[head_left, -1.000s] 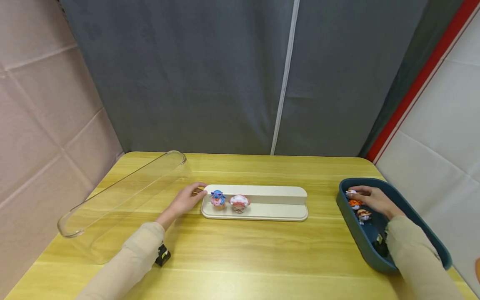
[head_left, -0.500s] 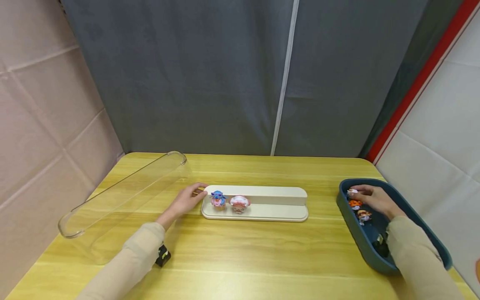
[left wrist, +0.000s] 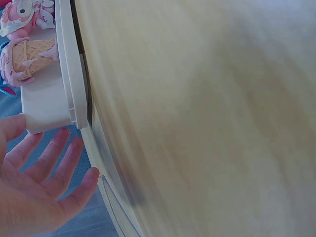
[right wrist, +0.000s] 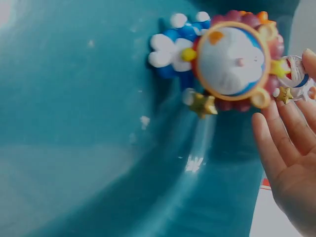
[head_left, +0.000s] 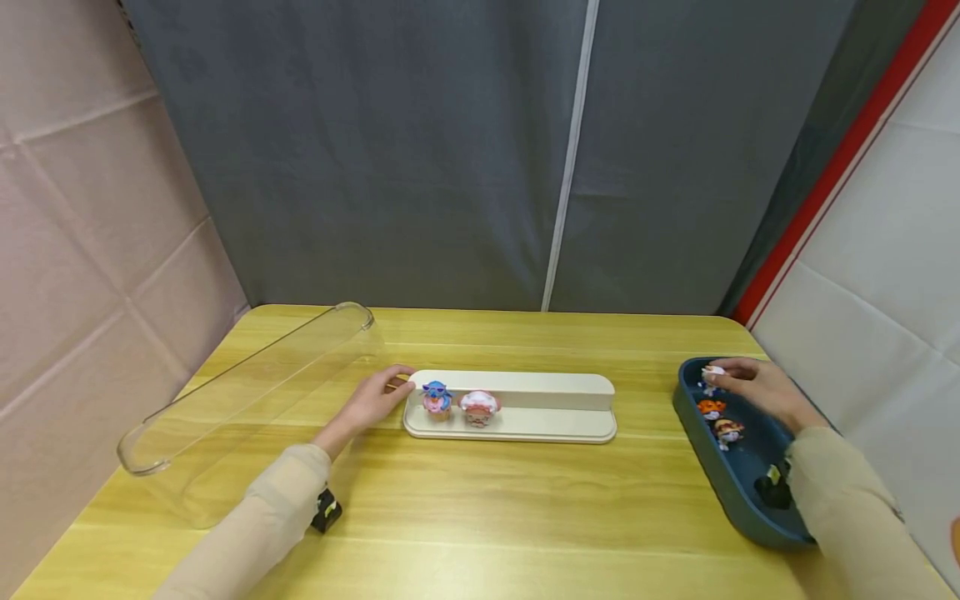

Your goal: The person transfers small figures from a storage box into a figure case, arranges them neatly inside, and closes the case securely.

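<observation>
a cream stand (head_left: 558, 425) lies on a bench (head_left: 525, 517), carrying a blue-topped figurine (head_left: 437, 402) and a pink-and-white figurine (head_left: 479, 408) on its left half. the left hand (head_left: 373, 397), fingers relaxed, touches the stand's left end. well apart, right of the stand, the right hand (head_left: 767, 393) pinches a white figurine (head_left: 713, 379) in or just above a blue tray (head_left: 716, 473). a clear cover (head_left: 247, 404) lies left of the stand.

The white figurine (head_left: 712, 379) is pinched, the cream stand (head_left: 551, 422) flat.
</observation>
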The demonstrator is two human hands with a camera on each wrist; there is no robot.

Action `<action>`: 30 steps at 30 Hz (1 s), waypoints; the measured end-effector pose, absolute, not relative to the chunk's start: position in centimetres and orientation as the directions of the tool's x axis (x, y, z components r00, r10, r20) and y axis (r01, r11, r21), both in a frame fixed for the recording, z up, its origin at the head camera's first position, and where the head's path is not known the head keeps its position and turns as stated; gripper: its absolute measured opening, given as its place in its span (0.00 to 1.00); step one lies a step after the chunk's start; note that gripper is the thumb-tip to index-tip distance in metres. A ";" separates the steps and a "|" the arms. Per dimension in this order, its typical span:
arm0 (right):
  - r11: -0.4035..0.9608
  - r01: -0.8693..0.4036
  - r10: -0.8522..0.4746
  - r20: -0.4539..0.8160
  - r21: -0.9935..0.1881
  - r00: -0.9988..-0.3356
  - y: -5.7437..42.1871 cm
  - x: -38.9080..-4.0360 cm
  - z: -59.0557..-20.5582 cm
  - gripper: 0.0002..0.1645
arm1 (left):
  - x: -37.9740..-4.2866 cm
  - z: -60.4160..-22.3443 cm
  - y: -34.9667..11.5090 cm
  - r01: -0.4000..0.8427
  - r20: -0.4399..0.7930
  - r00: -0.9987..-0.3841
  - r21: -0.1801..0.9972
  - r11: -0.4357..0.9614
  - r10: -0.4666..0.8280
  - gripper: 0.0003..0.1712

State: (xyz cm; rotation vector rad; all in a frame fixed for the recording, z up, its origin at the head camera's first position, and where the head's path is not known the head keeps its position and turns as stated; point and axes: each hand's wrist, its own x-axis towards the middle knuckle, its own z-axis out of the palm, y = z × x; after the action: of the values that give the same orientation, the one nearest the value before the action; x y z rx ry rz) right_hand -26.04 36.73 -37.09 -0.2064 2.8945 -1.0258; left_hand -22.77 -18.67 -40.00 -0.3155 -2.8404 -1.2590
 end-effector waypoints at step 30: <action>0.767 -0.262 -0.212 0.154 -0.586 -0.965 33.9 -24.1 -31.9 0.27 | -22.8 -40.0 -18.7 0.204 0.109 -0.977 0.727 0.656 0.183 0.16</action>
State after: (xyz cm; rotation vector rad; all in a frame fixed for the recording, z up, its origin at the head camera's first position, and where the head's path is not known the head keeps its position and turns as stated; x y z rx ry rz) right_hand -24.10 33.93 -31.89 -0.4068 3.0267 -1.0229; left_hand -22.81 -18.71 -40.02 -0.3315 -2.8343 -1.2492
